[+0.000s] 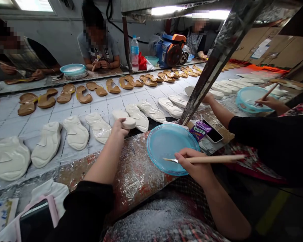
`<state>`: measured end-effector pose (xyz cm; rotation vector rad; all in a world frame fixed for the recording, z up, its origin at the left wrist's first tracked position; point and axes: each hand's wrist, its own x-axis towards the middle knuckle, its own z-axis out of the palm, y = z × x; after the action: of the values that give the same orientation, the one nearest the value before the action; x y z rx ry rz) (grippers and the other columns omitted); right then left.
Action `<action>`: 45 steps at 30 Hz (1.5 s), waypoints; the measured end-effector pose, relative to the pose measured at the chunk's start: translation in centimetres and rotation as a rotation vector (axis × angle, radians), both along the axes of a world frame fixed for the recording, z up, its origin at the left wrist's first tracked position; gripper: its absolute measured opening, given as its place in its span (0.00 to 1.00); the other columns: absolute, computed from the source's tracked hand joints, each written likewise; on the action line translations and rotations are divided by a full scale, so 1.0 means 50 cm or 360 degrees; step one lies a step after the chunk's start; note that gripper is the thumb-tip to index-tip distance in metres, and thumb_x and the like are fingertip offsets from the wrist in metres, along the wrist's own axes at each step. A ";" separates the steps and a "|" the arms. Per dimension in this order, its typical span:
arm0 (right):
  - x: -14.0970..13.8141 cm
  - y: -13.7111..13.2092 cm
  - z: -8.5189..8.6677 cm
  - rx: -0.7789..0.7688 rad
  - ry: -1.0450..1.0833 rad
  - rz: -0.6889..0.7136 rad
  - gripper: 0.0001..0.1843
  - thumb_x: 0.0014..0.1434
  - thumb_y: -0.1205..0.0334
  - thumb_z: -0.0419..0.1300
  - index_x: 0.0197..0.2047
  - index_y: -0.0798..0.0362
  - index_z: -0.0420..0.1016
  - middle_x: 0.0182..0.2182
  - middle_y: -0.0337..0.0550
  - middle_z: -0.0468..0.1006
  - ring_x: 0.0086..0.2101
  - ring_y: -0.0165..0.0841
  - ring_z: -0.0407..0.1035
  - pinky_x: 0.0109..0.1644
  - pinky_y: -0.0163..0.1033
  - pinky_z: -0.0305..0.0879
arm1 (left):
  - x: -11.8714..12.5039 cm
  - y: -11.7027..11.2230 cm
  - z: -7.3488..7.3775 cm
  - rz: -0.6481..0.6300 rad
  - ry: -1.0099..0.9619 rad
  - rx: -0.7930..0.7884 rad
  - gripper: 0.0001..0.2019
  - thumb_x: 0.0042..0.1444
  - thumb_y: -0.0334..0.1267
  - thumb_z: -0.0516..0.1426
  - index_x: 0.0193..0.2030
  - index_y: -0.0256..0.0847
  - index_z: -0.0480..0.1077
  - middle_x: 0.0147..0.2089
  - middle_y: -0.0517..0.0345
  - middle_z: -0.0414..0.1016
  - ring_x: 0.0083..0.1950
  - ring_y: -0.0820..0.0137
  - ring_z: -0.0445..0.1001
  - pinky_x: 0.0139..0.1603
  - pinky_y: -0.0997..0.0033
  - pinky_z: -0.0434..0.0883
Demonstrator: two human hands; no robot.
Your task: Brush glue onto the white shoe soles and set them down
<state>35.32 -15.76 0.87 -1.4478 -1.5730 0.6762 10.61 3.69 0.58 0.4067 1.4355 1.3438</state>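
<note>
My left hand (120, 127) grips a white shoe sole (124, 118) by its near end, at the edge of the cloth-covered belt. In my right hand (195, 165) is a paintbrush (217, 159) with a pale wooden handle, its bristles pointing left above a round blue basin (155, 141). Whitish liquid appears to lie in the basin. Beside the held sole, another white sole (137, 117) rests on the belt. A row of similar soles, such as this glossy one (98, 127), stretches to both sides.
Brown footbeds (97, 89) line the belt's far side. A metal post (204, 74) slants up behind the basin. Right of it lie a purple packet (199, 130) and a phone (212, 131). A co-worker's arm (220, 109) reaches in from the right, near another blue basin (252, 97).
</note>
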 end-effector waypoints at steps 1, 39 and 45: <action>0.004 0.005 -0.006 -0.0061 -0.0008 -0.0024 0.21 0.63 0.46 0.62 0.26 0.53 0.74 0.18 0.36 0.69 0.21 0.29 0.63 0.25 0.34 0.61 | -0.002 -0.019 0.017 -0.0041 -0.0167 0.0082 0.14 0.69 0.38 0.57 0.58 0.35 0.71 0.55 0.47 0.77 0.52 0.63 0.79 0.52 0.57 0.79; -0.026 -0.014 0.175 0.1165 -0.0281 0.0839 0.04 0.66 0.67 0.61 0.39 0.58 0.77 0.26 0.42 0.78 0.27 0.30 0.72 0.35 0.39 0.69 | 0.082 -0.393 0.098 -0.0932 -0.1104 0.0567 0.36 0.57 0.69 0.57 0.56 0.38 0.77 0.52 0.42 0.81 0.62 0.41 0.75 0.57 0.48 0.78; -0.011 -0.025 0.169 0.1067 -0.0220 0.0970 0.09 0.69 0.63 0.56 0.38 0.55 0.75 0.21 0.39 0.74 0.22 0.30 0.66 0.30 0.39 0.65 | 0.076 -0.370 0.121 -0.0838 -0.1028 0.0629 0.35 0.59 0.67 0.55 0.55 0.37 0.79 0.50 0.42 0.82 0.47 0.51 0.82 0.49 0.53 0.81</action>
<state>34.78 -17.01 9.34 -0.5251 -2.1072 0.3161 14.39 -14.80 6.61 0.5028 0.4792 1.1613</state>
